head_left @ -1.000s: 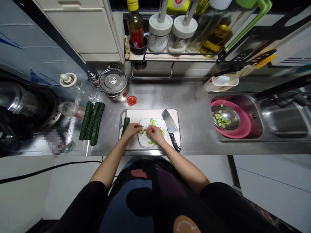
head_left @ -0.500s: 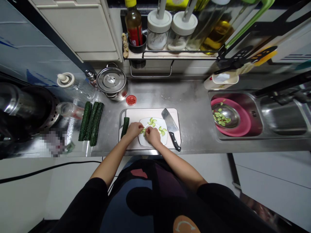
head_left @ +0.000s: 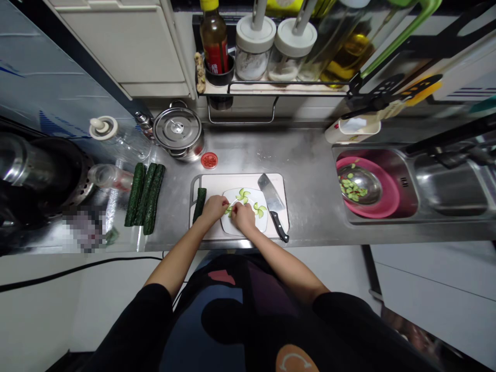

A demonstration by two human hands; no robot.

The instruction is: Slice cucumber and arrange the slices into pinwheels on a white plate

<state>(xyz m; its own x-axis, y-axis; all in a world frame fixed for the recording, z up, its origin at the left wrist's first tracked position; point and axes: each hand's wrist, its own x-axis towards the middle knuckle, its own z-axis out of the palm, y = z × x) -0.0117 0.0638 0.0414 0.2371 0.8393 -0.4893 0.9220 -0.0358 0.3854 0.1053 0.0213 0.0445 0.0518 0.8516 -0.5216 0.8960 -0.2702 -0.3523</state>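
Showing btwn LH (head_left: 215, 207) & RH (head_left: 243, 218), cuke slices (head_left: 229, 211), on plate (head_left: 261, 224)

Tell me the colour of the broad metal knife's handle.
The handle is black; the head view shows it best.

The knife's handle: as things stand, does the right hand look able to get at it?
Probably yes. The right hand is over the plate, and the knife's handle lies close by on that side; only the plate's edge and bare cutting board appear to lie between.

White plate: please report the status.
Left hand, right hand at cucumber slices; grip unclear. White plate on cutting board. Knife right of plate, not blocking.
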